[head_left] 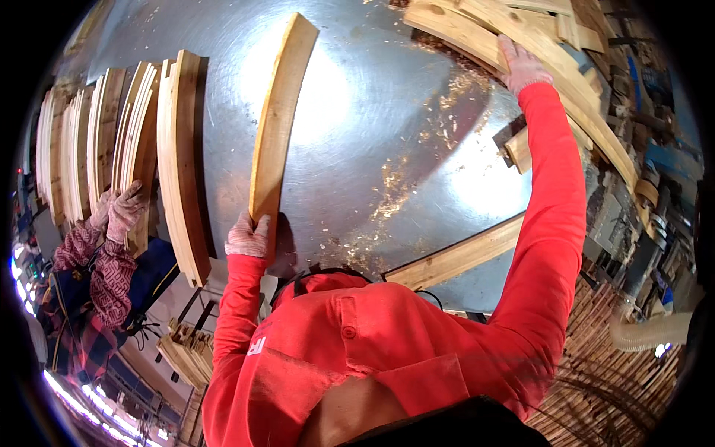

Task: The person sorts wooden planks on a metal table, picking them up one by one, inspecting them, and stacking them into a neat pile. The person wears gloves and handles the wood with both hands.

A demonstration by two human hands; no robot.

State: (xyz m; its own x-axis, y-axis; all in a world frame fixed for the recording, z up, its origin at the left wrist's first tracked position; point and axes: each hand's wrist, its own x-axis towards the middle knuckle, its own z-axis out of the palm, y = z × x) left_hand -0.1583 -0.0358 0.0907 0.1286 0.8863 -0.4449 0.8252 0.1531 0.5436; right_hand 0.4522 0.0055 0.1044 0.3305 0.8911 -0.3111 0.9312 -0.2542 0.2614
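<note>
My left hand (248,237), in a pale work glove, is closed round the near end of a wooden board (283,119). The board stretches away from me over the grey metal table (335,186), its far end toward the back edge. At the far right, my right hand (523,65), also gloved, lies with fingers stretched out on a pile of long planks (573,86). A short wood block (519,149) sits beside that pile, below my right wrist.
Several stacks of boards (175,149) line the table's left side. A co-worker's gloved hands (123,212) touch one stack. Another plank (454,255) lies along the near edge, partly behind my right arm. Sawdust and shavings (391,194) litter the middle. A ribbed hose (644,333) hangs at right.
</note>
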